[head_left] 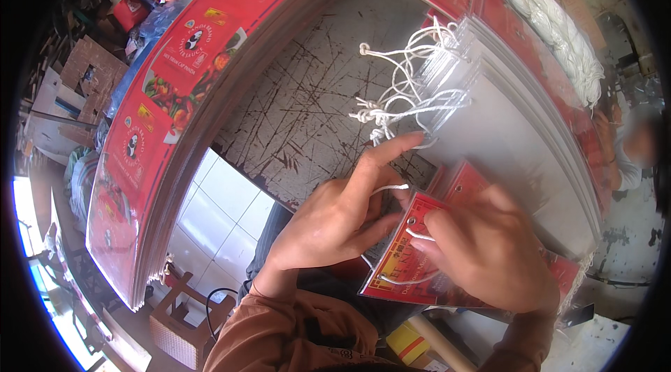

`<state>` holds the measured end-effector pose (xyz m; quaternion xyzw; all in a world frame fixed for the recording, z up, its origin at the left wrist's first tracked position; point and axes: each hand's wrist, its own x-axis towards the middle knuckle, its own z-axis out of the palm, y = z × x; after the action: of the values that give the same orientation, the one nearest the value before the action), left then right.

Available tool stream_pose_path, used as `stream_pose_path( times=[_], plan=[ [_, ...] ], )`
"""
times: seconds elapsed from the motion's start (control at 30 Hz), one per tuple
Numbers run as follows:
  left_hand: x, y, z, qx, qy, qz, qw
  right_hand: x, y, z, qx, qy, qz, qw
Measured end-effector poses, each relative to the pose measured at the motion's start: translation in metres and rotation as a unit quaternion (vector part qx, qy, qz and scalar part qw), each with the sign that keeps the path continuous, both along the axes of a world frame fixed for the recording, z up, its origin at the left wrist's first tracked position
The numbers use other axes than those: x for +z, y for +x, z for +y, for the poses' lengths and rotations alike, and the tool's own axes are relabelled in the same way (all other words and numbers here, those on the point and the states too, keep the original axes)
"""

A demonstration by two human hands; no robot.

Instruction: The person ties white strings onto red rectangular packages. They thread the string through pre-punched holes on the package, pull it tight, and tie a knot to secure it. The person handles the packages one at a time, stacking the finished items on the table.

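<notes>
A glossy red printed sign [398, 270] with metal eyelets is tilted over my lap. My right hand [489, 253] is closed on its face, with the thumb beside a short white cord end [421, 235] at an eyelet. My left hand [342, 211] is at the sign's left edge, its index finger stretched toward the stack and its other fingers curled around a white cord [390, 188]. That cord also shows lower down at the sign's edge. Just beyond lies a stack of pale-backed signs [503, 127], with knotted white cord loops [391, 106] hanging from its left edge.
A tall stack of red printed sheets [185, 57] curves along the left of the scratched grey tabletop [307, 71]. At the far right lies a bundle of white cord [559, 36] on more red signs. Another person [625, 148] is at the right edge. A wooden stool [182, 316] stands lower left.
</notes>
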<state>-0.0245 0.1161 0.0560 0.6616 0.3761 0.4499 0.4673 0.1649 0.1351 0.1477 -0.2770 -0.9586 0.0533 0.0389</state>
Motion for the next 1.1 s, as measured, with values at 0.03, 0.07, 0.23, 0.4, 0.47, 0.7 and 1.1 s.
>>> stream_pose_path(
  times=[0.03, 0.07, 0.23, 0.4, 0.47, 0.7, 1.1],
  plan=[
    [0.000, 0.000, 0.000, -0.003, 0.003, 0.001, 1.000, -0.001, 0.000, 0.000, 0.001, 0.000, 0.004, 1.000],
    [-0.001, 0.000, 0.000, -0.006, 0.006, 0.001, 1.000, -0.001, 0.000, 0.000, 0.002, 0.001, 0.008, 1.000],
    [0.000, -0.002, 0.000, -0.006, 0.001, 0.007, 1.000, -0.001, -0.002, 0.001, 0.013, 0.019, -0.016, 1.000],
    [0.000, -0.003, -0.001, -0.016, -0.010, -0.007, 1.000, -0.004, -0.001, 0.002, 0.016, 0.021, -0.005, 1.000],
    [0.001, -0.002, 0.000, -0.020, -0.009, -0.008, 1.000, -0.004, -0.001, 0.000, -0.003, 0.010, 0.003, 1.000],
    [0.002, -0.003, -0.001, -0.011, -0.012, -0.001, 1.000, -0.004, -0.002, 0.001, -0.002, -0.006, -0.016, 1.000],
    [0.003, -0.002, 0.000, -0.008, 0.002, 0.004, 1.000, 0.017, -0.009, -0.003, -0.071, -0.017, 0.015, 0.997]
  ],
)
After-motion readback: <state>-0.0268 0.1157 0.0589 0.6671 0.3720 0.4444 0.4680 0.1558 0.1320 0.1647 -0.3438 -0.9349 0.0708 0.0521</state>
